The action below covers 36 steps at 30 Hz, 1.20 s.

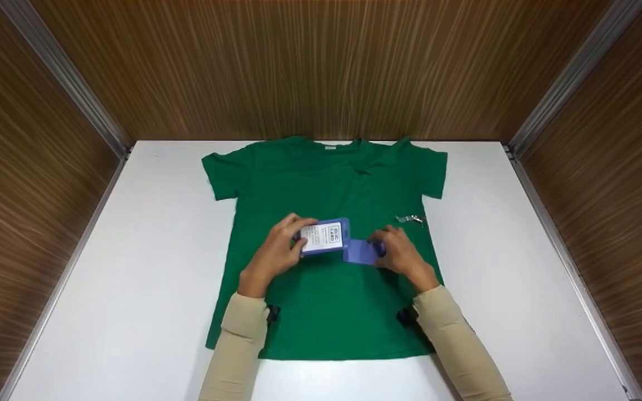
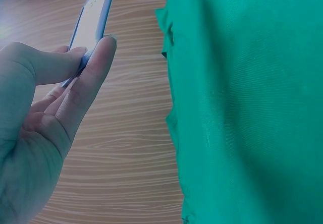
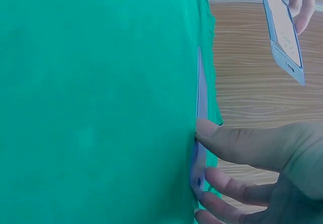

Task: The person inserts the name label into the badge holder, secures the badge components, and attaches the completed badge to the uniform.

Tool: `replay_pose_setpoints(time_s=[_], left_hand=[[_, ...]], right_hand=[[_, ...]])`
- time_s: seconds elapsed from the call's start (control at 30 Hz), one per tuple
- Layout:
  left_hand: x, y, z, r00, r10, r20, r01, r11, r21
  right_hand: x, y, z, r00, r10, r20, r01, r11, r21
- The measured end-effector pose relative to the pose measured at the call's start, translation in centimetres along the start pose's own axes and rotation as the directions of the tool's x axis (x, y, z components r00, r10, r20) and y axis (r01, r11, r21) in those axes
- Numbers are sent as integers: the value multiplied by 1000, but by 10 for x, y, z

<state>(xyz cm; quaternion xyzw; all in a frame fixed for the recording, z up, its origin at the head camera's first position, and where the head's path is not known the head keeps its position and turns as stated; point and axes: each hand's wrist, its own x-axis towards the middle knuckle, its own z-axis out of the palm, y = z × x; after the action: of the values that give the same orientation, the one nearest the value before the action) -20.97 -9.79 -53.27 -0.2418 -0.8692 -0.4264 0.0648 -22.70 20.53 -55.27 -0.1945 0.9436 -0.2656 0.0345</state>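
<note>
My left hand point(image 1: 277, 250) pinches a purple-blue ID card holder point(image 1: 345, 234) by its left end, between thumb and fingers. Inside it a white printed card point(image 1: 321, 236) faces up. The left wrist view shows the holder point(image 2: 105, 17) tilted, edge toward the camera. Beside it, my right hand point(image 1: 402, 256) grips the right end of a thin purple-blue cover point(image 1: 359, 252). This piece point(image 3: 202, 93) appears nearly edge-on in the right wrist view, separate from the holder. Both hands are over a green T-shirt point(image 1: 310, 189) spread out beneath them.
A small metal clip point(image 1: 409, 219) lies near the shirt's right side, beyond my right hand. The shirt rests on a white table point(image 1: 148, 250). Wood-grain panels point(image 1: 321, 67) stand at the back and both sides, with metal strips along their corners.
</note>
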Motion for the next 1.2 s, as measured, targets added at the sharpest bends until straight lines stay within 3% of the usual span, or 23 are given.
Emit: replay_pose_setpoints(time_s=[0.4, 0.63, 0.9, 1.2], left_hand=[[0, -1, 0, 1000, -5, 5, 5, 1000, 1], [0, 0, -1, 1000, -15, 10, 15, 1000, 0], [1, 0, -1, 1000, -12, 5, 12, 1000, 8], [0, 0, -1, 1000, -20, 6, 19, 1000, 18]], right_hand=[[1, 1, -2, 1000, 20, -12, -20, 1000, 10], [2, 5, -9, 999, -29, -32, 32, 996, 85], [2, 5, -15, 1000, -4, 2, 4, 991, 134], [2, 4, -20, 999, -30, 34, 25, 991, 130]])
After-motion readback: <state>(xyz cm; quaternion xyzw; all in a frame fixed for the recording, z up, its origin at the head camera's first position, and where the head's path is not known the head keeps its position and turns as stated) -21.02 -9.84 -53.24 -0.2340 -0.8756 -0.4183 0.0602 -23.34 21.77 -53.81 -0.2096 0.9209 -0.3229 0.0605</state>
